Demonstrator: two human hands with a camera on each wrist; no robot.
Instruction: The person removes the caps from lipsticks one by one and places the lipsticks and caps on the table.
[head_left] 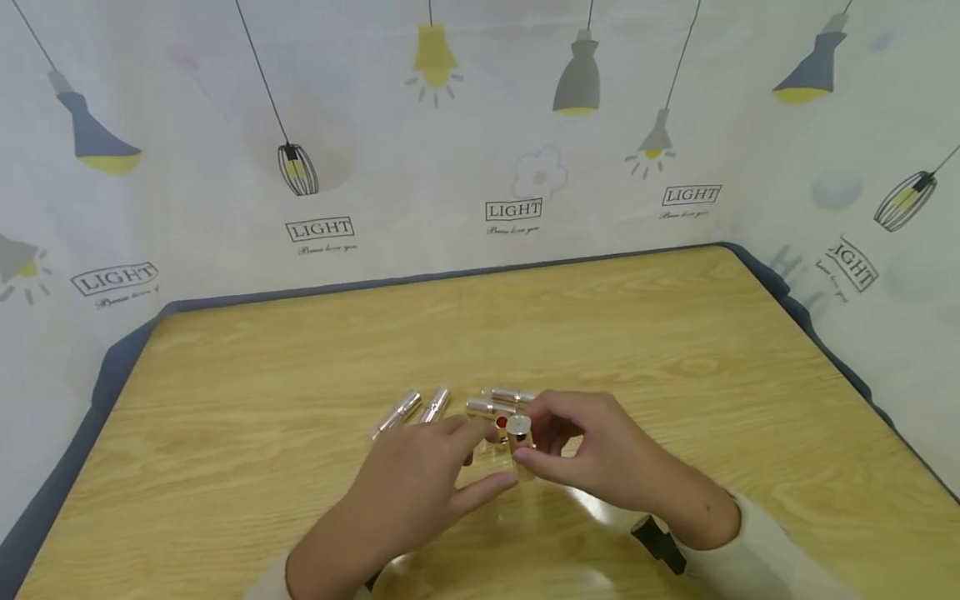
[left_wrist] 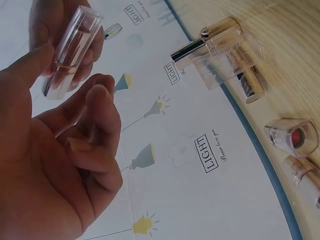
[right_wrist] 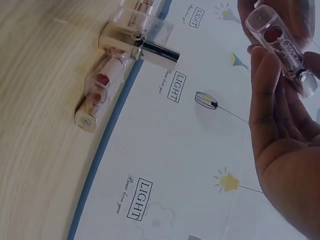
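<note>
- Lipstick [head_left: 517,433]: a small tube with a clear, squared plastic casing and silvery metal at one end; red stick shows through the clear wall in the right wrist view [right_wrist: 280,40]. Held up off the wooden table [head_left: 675,350], over its near middle, between both hands.
- Right hand [head_left: 600,454]: fingers and thumb curled round the lipstick, pinching it from the right side; a pale sleeve and a dark strap show at the wrist.
- Left hand [head_left: 420,487]: fingers loosely bent, fingertips meeting the lipstick from the left. In the left wrist view a clear tube sits at the fingertips [left_wrist: 75,45], but whether this hand truly grips it or only touches it, cannot tell.
- Spare lipsticks [head_left: 420,408]: a small cluster lying flat on the table just beyond the held lipstick, some to its left, some straight behind it. Same clear casings with gold or silver metal; at least one shows red inside [left_wrist: 295,137].
- Beyond the lipstick, a white curtain [head_left: 480,167] printed with hanging lamps and the word LIGHT rings the table's far and side edges.
</note>
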